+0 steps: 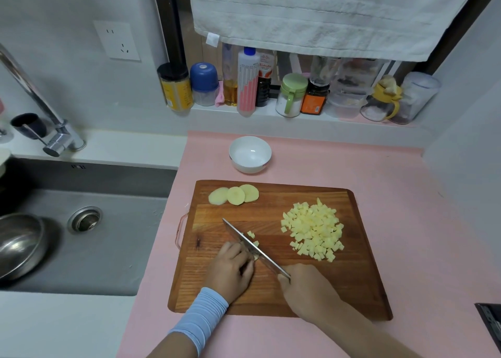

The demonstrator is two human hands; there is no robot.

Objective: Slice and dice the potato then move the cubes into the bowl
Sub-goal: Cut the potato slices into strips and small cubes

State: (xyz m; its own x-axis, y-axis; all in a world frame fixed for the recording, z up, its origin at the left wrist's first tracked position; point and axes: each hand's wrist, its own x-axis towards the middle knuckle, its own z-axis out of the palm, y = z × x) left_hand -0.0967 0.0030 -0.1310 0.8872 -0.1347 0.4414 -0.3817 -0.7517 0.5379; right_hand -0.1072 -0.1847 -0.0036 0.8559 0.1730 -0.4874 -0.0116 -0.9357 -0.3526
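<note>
The left hand [230, 268] lay low on the cutting board [271, 300], its fingers curled down over a small remnant of potato strips [254, 256] and pinning it to the wood, with the knuckles close against the flat of the knife [250, 243]. The right hand [306, 287] was closed tight round the knife's handle, which the fist hid almost entirely. The blade ran slantwise across the board with its edge down at the strips. A few fresh cubes [251, 235] lay just beyond the blade, a large pile of cubes [313, 228] sat well to the right, and three round slices [234, 195] overlapped near the far left corner, not yet diced. The white bowl [249, 169] stood empty on the pink counter just behind the board. Raw potato of this sort was probably firm and crisp under the edge but wet and starchy on its cut faces, so the short remnant would likely slip or roll. It seemed best held from above with fingertips tucked back from the blade. The cubes looked light and loose, and likely to stick to steel and skin, so they were probably better scooped up against the blade's flat than pinched one by one
</note>
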